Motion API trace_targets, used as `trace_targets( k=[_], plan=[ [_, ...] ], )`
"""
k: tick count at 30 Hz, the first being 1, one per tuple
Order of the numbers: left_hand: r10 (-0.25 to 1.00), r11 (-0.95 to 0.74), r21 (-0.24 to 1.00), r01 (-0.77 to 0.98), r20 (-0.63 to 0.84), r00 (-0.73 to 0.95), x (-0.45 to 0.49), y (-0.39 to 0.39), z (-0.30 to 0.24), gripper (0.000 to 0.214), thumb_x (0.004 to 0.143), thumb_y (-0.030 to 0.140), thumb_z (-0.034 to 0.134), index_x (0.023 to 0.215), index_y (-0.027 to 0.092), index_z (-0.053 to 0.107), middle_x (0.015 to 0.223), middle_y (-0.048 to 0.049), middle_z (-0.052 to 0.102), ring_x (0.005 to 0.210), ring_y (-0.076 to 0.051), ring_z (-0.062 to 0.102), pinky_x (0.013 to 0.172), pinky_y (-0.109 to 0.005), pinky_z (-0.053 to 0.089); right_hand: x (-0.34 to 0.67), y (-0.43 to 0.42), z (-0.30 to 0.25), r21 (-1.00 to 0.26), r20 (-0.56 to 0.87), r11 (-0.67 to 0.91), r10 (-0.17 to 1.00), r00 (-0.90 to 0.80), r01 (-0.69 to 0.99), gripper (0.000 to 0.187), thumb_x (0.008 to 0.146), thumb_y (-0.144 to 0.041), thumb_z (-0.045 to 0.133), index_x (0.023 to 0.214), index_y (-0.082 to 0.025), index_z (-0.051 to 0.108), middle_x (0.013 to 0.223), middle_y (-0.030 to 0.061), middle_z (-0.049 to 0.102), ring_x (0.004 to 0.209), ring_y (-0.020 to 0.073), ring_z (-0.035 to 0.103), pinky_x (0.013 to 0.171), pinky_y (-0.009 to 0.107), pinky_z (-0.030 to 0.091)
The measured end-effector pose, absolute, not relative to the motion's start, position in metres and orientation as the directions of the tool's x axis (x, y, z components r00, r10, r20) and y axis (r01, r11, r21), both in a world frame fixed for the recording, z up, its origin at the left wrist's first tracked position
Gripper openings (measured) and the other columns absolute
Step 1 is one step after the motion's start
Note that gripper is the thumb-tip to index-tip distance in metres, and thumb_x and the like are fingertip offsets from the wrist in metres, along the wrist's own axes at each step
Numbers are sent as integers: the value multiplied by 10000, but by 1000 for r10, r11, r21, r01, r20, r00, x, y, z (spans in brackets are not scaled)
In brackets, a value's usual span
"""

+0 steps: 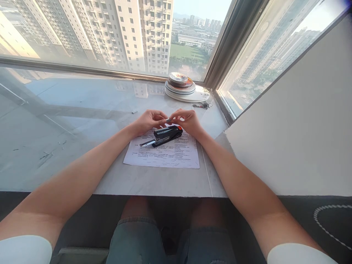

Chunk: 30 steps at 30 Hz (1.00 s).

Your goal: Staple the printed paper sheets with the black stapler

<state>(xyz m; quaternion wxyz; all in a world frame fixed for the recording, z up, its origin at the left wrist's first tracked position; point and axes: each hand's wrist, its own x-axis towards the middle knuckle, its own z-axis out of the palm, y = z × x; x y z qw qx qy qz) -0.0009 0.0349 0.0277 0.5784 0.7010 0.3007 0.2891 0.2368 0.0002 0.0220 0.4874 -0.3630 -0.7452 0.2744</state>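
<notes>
Just beyond a black stapler [168, 135], my left hand [150, 121] and my right hand [188, 120] meet fingertip to fingertip. Pinched between them is a small grey strip of staples [168, 120], gripped from both sides. The stapler lies on a printed sheet of paper [162, 161], its top cover raised and its metal staple channel showing toward the left. A red patch marks its right end. Some of the paper's far part is hidden by my hands and the stapler.
Another short staple strip [134, 112] lies on the tiled ledge [82, 161] to the left. Loose staples [48, 156] are scattered farther left. Stacked plates [180, 88] and a key ring [205, 105] sit by the window corner. A white wall [297, 128] bounds the right.
</notes>
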Motion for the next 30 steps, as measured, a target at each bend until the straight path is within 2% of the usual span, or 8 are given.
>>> trace_targets(
  k=[6, 14, 19, 26, 30],
  plan=[
    [752, -144, 987, 77, 58, 657, -1, 34, 28, 530, 789, 589, 921, 1076, 163, 793, 1025, -125, 827, 865, -179, 756, 749, -283, 585, 237, -1, 23, -754, 554, 607, 793, -251, 252, 264, 863, -523, 886, 854, -263, 840, 777, 19, 734, 763, 172, 578, 758, 368, 488],
    [751, -144, 988, 62, 68, 657, 1, 35, 28, 563, 735, 530, 971, 1087, 159, 736, 1026, -131, 824, 848, -178, 744, 730, -290, 554, 236, -2, 25, -774, 556, 611, 781, -284, 167, 301, 876, -549, 869, 804, -261, 818, 947, 57, 798, 840, 194, 682, 761, 385, 514],
    [764, -155, 984, 86, 64, 642, 1, 35, 28, 545, 760, 565, 943, 1086, 163, 772, 1048, -132, 820, 897, -194, 756, 763, -304, 582, 236, -2, 24, -774, 551, 604, 790, -267, 188, 305, 847, -564, 894, 826, -267, 826, 928, 52, 795, 807, 188, 665, 750, 386, 512],
    [770, -156, 984, 91, 63, 635, 0, 35, 28, 540, 771, 600, 928, 1088, 175, 823, 1042, -128, 826, 845, -178, 753, 755, -302, 594, 236, 2, 20, -779, 558, 597, 799, -222, 192, 305, 838, -540, 904, 913, -253, 836, 826, 17, 750, 716, 150, 583, 703, 346, 481],
    [766, -160, 982, 101, 59, 640, 0, 34, 30, 568, 767, 637, 916, 1083, 172, 836, 1055, -138, 832, 851, -188, 756, 746, -300, 597, 237, 2, 19, -779, 551, 595, 801, -236, 200, 323, 841, -562, 892, 873, -248, 827, 866, 38, 754, 782, 175, 606, 707, 351, 480]
  ],
)
